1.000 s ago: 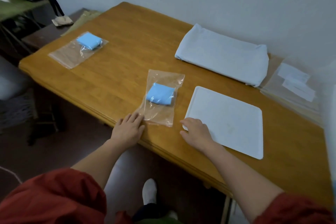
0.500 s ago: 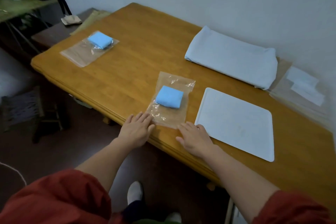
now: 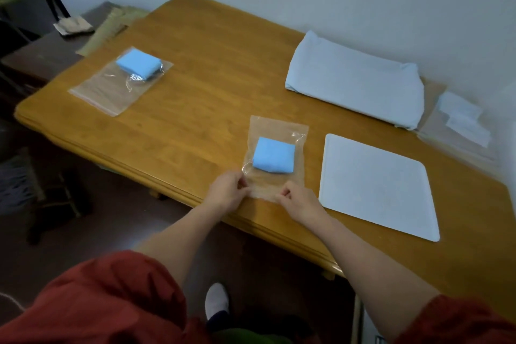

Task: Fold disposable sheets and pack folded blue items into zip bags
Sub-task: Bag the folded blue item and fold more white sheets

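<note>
A clear zip bag point(image 3: 279, 128) lies near the table's front edge with a folded blue item point(image 3: 274, 155) inside it. My left hand point(image 3: 227, 188) pinches the bag's near left corner and my right hand point(image 3: 300, 198) pinches its near right edge. A second zip bag point(image 3: 111, 92) with another folded blue item point(image 3: 138, 63) lies at the far left. A stack of folded pale blue sheets point(image 3: 354, 81) sits by the wall.
A white board point(image 3: 377, 187) lies flat to the right of the near bag. Several empty zip bags point(image 3: 458, 126) with white labels are piled at the far right. The wooden table point(image 3: 209, 64) ends at a dark side table point(image 3: 42, 50) on the left.
Both hands went from lying flat on the table by the bag to pinching its near edge. The view shifted, so everything sits further right in frame.
</note>
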